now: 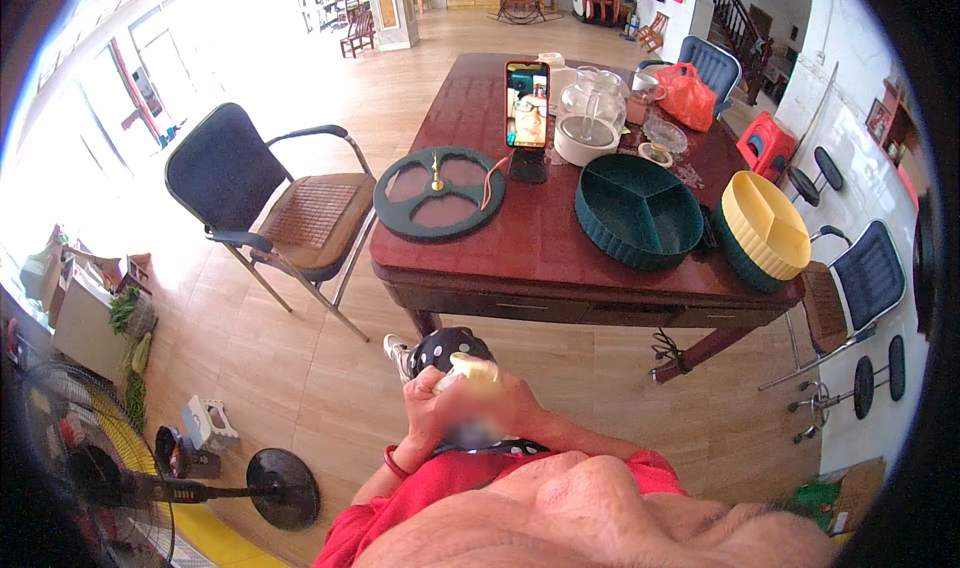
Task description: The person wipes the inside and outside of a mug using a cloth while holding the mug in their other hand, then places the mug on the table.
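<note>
L hand (424, 404) & R hand (512, 396) meet over dotted lap (440, 346); L fingers clamp a cream piece (474, 370), btwn both hands; R fingers blurred, can't tell. Dk red surface (540, 236) is fwd of the fingers, w/ green frame (430, 230), phone (527, 113) & jug (592, 108); green tray (622, 243) & yellow tray (748, 256) fwd-R. Chair (222, 168) fwd-L, fan (283, 488) back-L, all on tan floor (310, 368).

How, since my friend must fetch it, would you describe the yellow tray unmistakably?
Find the dark red table, then its near right corner. There sits the yellow tray, round and divided inside. Its colour separates it from the dark green tray on its left.
</note>
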Motion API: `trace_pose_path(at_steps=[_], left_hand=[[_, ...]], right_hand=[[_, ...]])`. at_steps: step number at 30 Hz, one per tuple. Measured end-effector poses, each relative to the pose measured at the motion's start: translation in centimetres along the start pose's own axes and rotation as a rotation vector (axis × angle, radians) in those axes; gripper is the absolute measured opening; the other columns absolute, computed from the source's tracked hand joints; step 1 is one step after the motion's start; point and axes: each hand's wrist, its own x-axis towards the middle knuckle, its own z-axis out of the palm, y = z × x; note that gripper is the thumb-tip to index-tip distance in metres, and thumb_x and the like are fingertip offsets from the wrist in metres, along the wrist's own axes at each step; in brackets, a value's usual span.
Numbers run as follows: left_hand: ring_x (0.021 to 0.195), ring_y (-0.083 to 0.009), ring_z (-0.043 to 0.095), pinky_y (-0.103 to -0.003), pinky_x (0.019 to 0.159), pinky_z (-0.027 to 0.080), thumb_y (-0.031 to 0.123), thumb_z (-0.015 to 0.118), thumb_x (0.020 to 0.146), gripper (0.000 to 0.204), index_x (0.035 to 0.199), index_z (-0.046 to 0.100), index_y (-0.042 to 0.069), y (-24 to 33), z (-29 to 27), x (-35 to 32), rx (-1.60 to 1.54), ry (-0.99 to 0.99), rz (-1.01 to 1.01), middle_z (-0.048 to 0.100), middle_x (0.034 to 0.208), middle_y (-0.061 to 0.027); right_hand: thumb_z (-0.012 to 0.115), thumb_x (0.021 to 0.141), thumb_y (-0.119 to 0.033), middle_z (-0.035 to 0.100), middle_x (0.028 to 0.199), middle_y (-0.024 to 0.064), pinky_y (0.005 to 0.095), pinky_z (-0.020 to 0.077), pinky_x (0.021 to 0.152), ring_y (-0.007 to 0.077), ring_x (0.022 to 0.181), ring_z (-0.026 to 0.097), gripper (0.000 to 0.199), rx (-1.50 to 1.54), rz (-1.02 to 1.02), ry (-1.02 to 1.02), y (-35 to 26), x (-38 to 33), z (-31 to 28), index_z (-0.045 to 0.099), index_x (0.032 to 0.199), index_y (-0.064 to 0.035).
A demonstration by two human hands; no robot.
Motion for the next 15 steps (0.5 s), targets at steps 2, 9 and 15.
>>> trace_pose_path(at_steps=[2, 9, 15], left_hand=[[0.055, -0.0009, 0.037, -0.021, 0.045, 0.028, 0.008, 0.064, 0.080, 0.026, 0.058, 0.050, 0.005, 0.4, 0.0, 0.3, -0.044, 0.038, -0.036, 0.046, 0.058, 0.0080], [0.044, -0.0186, 0.037, -0.033, 0.042, 0.026, 0.017, 0.068, 0.075, 0.040, 0.048, 0.043, 0.000, 1.4, -0.6, 1.0, 0.214, -0.237, 0.333, 0.037, 0.048, -0.0078], [0.061, -0.0231, 0.047, -0.033, 0.059, 0.037, 0.032, 0.067, 0.077, 0.036, 0.065, 0.054, 0.002, 2.3, -0.4, 4.1, 0.256, -0.167, 0.505, 0.050, 0.063, -0.0096]], right_hand=[[0.060, 0.085, -0.033, 0.059, 0.110, 0.0169, 0.0412, 0.0454, 0.082, 0.0327, 0.097, 0.059, 0.049, -0.110, 0.075, -0.094, -1.2, 0.2, -0.2, 0.047, 0.124, -0.0065], [0.067, 0.078, -0.027, 0.062, 0.094, 0.0174, 0.0401, 0.0484, 0.074, 0.0330, 0.090, 0.062, 0.036, -0.030, 0.000, -0.401, 3.1, -2.0, 0.9, 0.056, 0.108, -0.0092], [0.066, 0.078, -0.026, 0.064, 0.091, 0.0144, 0.0383, 0.0487, 0.075, 0.0301, 0.088, 0.063, 0.033, -0.110, 0.044, -0.191, 4.3, -1.1, 1.9, 0.059, 0.104, -0.0058]])
